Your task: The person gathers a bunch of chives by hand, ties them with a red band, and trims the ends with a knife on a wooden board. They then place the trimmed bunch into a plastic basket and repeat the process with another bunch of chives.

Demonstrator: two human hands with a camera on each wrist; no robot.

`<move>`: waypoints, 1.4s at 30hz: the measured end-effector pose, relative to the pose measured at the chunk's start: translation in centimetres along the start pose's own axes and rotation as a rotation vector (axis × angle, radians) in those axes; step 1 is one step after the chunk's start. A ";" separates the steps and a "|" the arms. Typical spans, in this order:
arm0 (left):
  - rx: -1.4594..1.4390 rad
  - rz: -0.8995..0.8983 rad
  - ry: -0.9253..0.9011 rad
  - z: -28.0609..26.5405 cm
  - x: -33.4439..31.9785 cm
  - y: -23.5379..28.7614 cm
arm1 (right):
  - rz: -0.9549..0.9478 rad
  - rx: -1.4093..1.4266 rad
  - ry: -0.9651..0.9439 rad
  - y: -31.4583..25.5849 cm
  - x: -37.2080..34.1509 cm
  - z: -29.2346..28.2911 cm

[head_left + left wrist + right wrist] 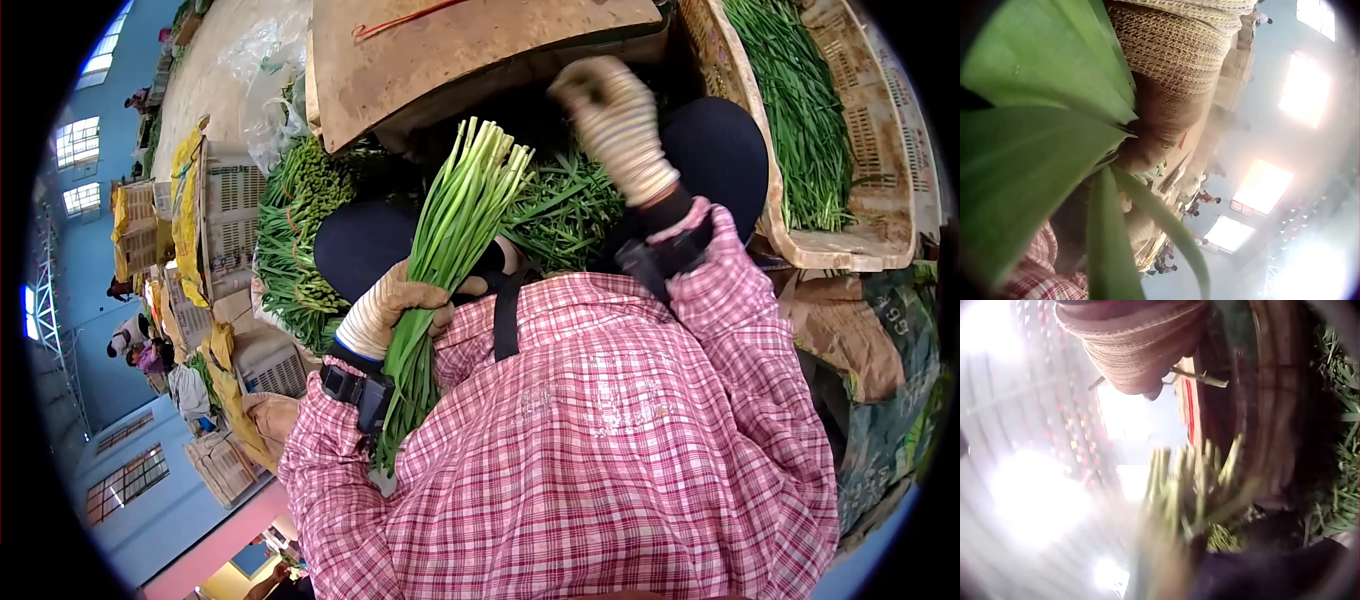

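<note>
My gloved left hand [385,310] grips a thick bunch of garlic chives [455,215] around its middle. The pale cut ends point up and away from me, while the flat leaves hang down past the wrist. In the left wrist view, broad leaves [1029,169] cover much of the picture beside the glove [1172,62]. Raised to the right of the bunch is my gloved right hand [620,120], its fingers curled. A short, pale stalk [1207,379] sticks out of that hand in the right wrist view, above the bunch's blurred cut ends [1191,475].
A brown board [480,70] with a red tie [410,17] on it lies ahead. Loose green leaves [570,210] lie between the knees. Bundled greens [300,200] stand at left. At right is a plastic crate [840,255] of long greens.
</note>
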State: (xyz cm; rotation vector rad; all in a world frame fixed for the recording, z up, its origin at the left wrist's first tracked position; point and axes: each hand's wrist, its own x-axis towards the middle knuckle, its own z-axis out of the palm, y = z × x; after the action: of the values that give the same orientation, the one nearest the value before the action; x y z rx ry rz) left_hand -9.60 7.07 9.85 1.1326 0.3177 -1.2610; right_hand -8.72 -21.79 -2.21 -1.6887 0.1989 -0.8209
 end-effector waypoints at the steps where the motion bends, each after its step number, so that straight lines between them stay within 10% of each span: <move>1: 0.014 0.024 0.027 0.2 -0.2 -0.1 | 0.166 0.083 0.044 -0.9 0.9 -1.1; 6: 0.052 0.034 0.066 0.9 0.2 -0.1 | -0.143 -0.502 -0.539 -5.9 -1.3 1.2; 10: 0.046 0.043 0.033 0.2 0.3 -0.5 | 0.295 0.046 -0.058 -1.7 0.0 0.9; 14: 0.009 0.070 0.069 0.2 0.4 -1.0 | 0.445 -0.123 -0.410 -3.9 -0.7 -0.8; 18: -0.041 0.058 0.025 -0.1 1.0 -1.1 | 0.313 -0.076 -0.450 -3.4 -1.6 0.1; 20: -0.088 0.063 0.017 -0.3 0.6 -1.5 | 0.015 -0.624 -0.112 -0.9 0.4 -2.0; 26: -0.031 0.115 0.024 0.1 0.8 -1.5 | 0.115 -0.451 -0.595 -6.2 -1.7 0.6; 29: -0.071 0.141 0.042 0.1 0.5 -1.8 | 0.015 -0.376 -0.227 -2.3 -1.3 0.8; 34: 0.029 0.157 0.072 1.0 0.8 -1.6 | -0.159 -0.377 -0.298 -4.1 -0.4 0.3; 42: 0.106 0.144 0.042 0.6 1.8 -1.9 | 0.416 -0.143 -0.766 -3.6 -1.6 2.0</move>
State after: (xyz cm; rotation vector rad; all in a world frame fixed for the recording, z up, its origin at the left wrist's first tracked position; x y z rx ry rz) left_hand -10.82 5.76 7.90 1.2510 0.1984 -1.1386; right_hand -9.72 -18.33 0.28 -1.8888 0.0698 0.1731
